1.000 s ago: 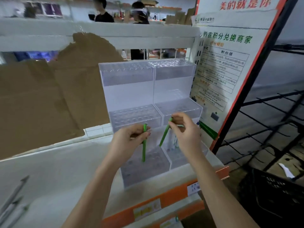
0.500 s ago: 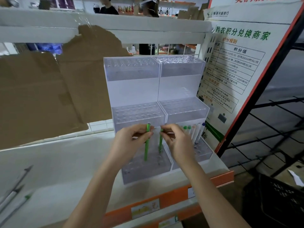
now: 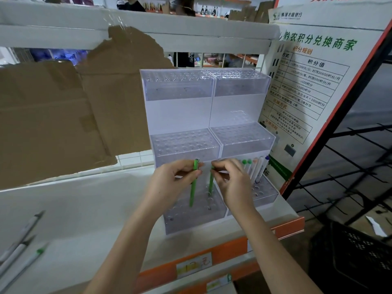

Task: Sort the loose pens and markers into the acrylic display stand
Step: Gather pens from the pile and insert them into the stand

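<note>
Stand (image 3: 212,115): clear acrylic, three stepped tiers in two columns, each tier drilled with holes; sits on the white shelf (image 3: 89,209) at centre, its lowest tier nearest the viewer.

Loose pens (image 3: 20,242): three or so, grey-white, one green-tipped, lying at 8 o'clock on the shelf, well apart from the stand and partly cut off by the frame edge.

Left hand (image 3: 169,183): thumb and fingers pinched on the upper part of a green pen (image 3: 194,183), held nearly upright, its lower end over the lowest left tier at 6 o'clock of the stand.

Right hand (image 3: 231,183): fingertips pinched on the top of a second green pen (image 3: 211,182), also near upright, just right of the first.

Stored pens (image 3: 253,168): several, green-, orange- and blue-capped, standing in the lowest right tier at 4 o'clock, just beside the right hand.

Handling note: judged step is seating both pens. Keep each shaft vertical, find the hole with the tip before letting go, and lower rather than drop, one hand at a time if aim wavers.

Not determinable: whether either tip is already inside a hole, since clear walls and glare blur the ends; the count of stored pens, partly hidden by the right hand; the loose pens' full length.
</note>
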Action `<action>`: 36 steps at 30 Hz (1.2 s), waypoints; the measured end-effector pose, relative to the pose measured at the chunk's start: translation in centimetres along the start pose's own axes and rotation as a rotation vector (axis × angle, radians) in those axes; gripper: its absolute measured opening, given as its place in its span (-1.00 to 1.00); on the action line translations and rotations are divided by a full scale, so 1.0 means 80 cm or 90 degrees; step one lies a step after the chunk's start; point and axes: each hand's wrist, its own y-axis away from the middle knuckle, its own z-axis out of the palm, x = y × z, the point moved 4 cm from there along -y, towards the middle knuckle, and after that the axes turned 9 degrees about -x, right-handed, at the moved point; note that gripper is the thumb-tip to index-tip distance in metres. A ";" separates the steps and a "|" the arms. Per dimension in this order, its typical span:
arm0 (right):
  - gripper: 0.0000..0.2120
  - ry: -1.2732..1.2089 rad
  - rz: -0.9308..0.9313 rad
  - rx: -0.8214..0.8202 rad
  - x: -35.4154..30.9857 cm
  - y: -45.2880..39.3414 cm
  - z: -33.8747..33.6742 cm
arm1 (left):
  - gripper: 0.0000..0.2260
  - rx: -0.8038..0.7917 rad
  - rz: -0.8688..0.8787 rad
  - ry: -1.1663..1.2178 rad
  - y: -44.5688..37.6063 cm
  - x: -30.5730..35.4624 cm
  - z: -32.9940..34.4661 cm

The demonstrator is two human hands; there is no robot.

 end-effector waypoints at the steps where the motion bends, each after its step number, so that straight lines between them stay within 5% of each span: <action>1: -0.90 0.005 0.003 0.000 0.001 -0.001 0.000 | -0.77 -0.001 -0.001 0.000 0.000 0.000 0.000; 14: -0.83 0.012 0.057 -0.004 0.002 0.003 0.010 | -0.72 -0.011 -0.002 -0.024 0.001 0.002 0.004; 22: -0.76 -0.002 0.067 -0.015 0.001 0.000 -0.002 | -0.89 -0.032 -0.013 -0.086 -0.006 0.006 0.005; 36: -0.88 -0.054 0.064 -0.018 -0.052 -0.010 -0.042 | -0.86 -0.054 0.051 -0.130 -0.021 0.022 0.025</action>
